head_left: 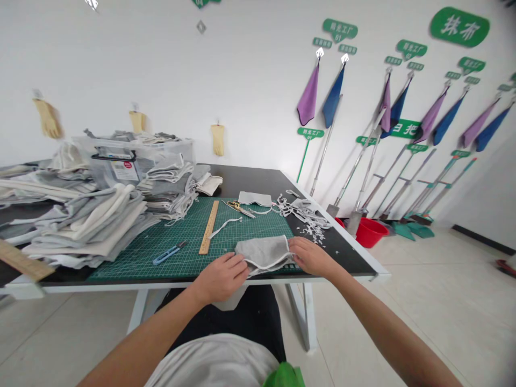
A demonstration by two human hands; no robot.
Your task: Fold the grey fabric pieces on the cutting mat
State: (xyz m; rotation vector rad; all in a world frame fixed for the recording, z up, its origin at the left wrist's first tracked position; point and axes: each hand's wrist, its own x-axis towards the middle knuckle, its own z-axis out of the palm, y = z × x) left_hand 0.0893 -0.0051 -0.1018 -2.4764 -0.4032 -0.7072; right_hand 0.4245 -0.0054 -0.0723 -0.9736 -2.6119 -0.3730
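A grey cloth piece with white edging lies at the front edge of the green cutting mat, its layers slightly parted along the near side. My left hand pinches its left corner, fingers pressed together. The right end is gripped between the fingers and thumb of my right hand. Beyond the cloth are a white strip, yellow-handled scissors and another grey piece. A wooden ruler and blue thread snips rest on the mat to the left.
Stacks of grey and white cloth fill the table's left side, around a clear plastic box. Cut scraps lie at the right by the table's white edge. A second ruler juts over the front left edge. A red bucket stands on the floor.
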